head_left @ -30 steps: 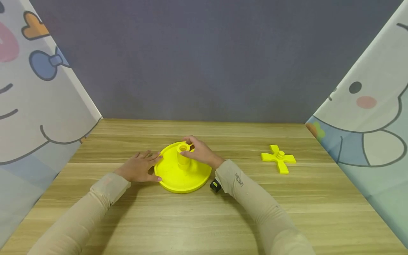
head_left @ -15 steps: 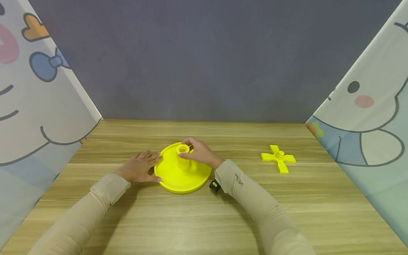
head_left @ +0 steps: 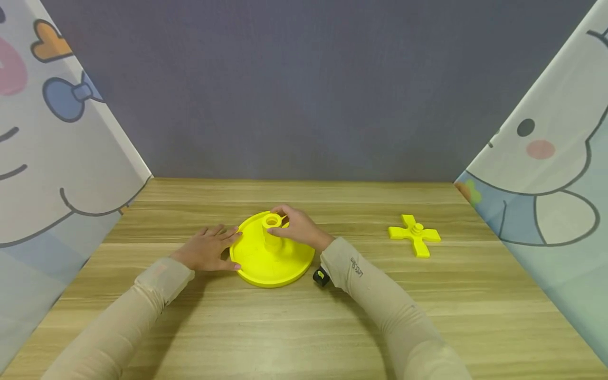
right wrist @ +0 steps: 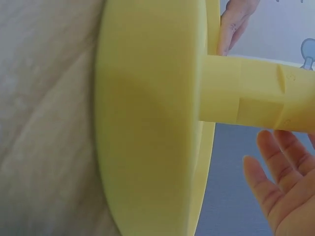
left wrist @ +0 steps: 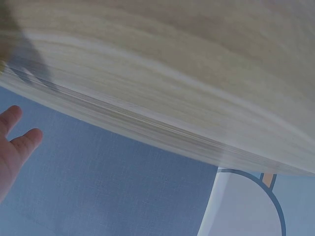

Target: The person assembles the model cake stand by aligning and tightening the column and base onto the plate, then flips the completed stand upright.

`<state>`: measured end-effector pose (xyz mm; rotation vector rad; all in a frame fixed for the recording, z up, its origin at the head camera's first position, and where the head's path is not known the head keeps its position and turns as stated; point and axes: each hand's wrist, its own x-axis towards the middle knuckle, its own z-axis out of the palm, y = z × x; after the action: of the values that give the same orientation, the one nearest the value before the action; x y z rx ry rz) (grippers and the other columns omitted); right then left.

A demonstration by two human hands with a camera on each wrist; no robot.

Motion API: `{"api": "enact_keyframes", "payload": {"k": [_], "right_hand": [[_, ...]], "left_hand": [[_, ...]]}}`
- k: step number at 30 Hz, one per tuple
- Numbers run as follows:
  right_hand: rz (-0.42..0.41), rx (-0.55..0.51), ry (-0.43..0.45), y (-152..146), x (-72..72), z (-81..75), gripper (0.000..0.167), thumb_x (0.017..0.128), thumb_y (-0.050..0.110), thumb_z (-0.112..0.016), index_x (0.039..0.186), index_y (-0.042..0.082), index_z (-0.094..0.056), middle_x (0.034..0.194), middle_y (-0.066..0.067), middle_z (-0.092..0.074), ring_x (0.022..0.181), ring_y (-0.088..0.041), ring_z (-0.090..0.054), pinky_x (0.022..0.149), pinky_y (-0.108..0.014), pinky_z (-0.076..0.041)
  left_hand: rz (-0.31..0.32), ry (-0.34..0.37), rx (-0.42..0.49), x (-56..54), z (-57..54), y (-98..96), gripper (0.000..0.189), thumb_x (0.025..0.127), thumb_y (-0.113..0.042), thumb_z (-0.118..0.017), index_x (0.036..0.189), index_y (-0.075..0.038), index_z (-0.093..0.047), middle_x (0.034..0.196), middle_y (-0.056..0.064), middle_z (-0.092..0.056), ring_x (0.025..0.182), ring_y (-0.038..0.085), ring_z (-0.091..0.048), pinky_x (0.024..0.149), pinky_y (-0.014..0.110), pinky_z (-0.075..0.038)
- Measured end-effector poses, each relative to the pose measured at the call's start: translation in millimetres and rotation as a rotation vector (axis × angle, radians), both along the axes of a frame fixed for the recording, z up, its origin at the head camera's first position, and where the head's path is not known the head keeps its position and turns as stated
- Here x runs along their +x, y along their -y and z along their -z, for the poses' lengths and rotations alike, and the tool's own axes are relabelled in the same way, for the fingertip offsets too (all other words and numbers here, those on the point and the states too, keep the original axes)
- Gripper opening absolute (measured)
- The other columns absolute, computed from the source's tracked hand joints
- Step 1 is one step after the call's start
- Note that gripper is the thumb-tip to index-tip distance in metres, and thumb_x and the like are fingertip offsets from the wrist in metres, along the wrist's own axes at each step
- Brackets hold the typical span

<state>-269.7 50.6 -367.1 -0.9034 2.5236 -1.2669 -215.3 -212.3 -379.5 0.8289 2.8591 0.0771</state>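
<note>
A round yellow base (head_left: pixel 266 274) with a raised rim lies flat on the table. From its middle rises a hollow yellow post (head_left: pixel 272 240), which stands upright; faint seams show across the post (right wrist: pixel 256 91) in the right wrist view. My right hand (head_left: pixel 301 229) grips the upper part of the post between thumb and fingers. On the left side of the rim my left hand (head_left: pixel 206 250) rests with fingers spread and straight. In the left wrist view only some fingers of the left hand (left wrist: pixel 12 152) show at the edge.
A flat yellow cross-shaped piece (head_left: pixel 415 235) with a round stepped knob at its centre lies to the right. A small black device (head_left: pixel 321 276) sits by my right cuff. A grey panel (head_left: pixel 304 95) stands behind the wooden table (head_left: pixel 266 332), with cartoon-printed cloth at both sides.
The post's top and my right thumb have shifted very slightly to the left. My left hand and the base stay in place.
</note>
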Motion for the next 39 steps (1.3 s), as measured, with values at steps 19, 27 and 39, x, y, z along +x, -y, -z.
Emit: {"api": "enact_keyframes", "payload": {"k": [19, 27, 39], "right_hand": [[-0.03, -0.017, 0.007, -2.5, -0.7, -1.3, 0.049, 0.091, 0.012, -0.064, 0.136, 0.001, -0.049, 0.126, -0.014, -0.057, 0.105, -0.026, -0.056, 0.086, -0.029, -0.049], [-0.013, -0.015, 0.02, -1.9, 0.0, -3.7, 0.048, 0.089, 0.018, -0.069, 0.13, 0.0, -0.052, 0.119, -0.013, -0.059, 0.103, -0.026, -0.057, 0.087, -0.028, -0.048], [-0.026, -0.027, 0.044, -1.1, -1.6, -0.1, 0.05, 0.087, 0.015, -0.071, 0.131, 0.0, -0.051, 0.115, -0.012, -0.059, 0.102, -0.026, -0.057, 0.086, -0.027, -0.048]], "left_hand": [[-0.002, 0.012, -0.006, 0.6, -2.2, -1.4, 0.089, 0.085, -0.067, -0.052, 0.146, -0.004, -0.038, 0.152, 0.018, -0.032, 0.135, 0.049, -0.027, 0.105, 0.067, -0.021], [-0.003, 0.008, -0.008, -0.2, -1.0, -0.7, 0.09, 0.085, -0.068, -0.052, 0.146, -0.004, -0.038, 0.151, 0.018, -0.033, 0.135, 0.049, -0.028, 0.105, 0.067, -0.021], [-0.003, 0.001, -0.009, -1.4, 1.1, 0.3, 0.091, 0.084, -0.069, -0.052, 0.147, -0.005, -0.038, 0.152, 0.017, -0.033, 0.134, 0.049, -0.028, 0.105, 0.067, -0.021]]}}
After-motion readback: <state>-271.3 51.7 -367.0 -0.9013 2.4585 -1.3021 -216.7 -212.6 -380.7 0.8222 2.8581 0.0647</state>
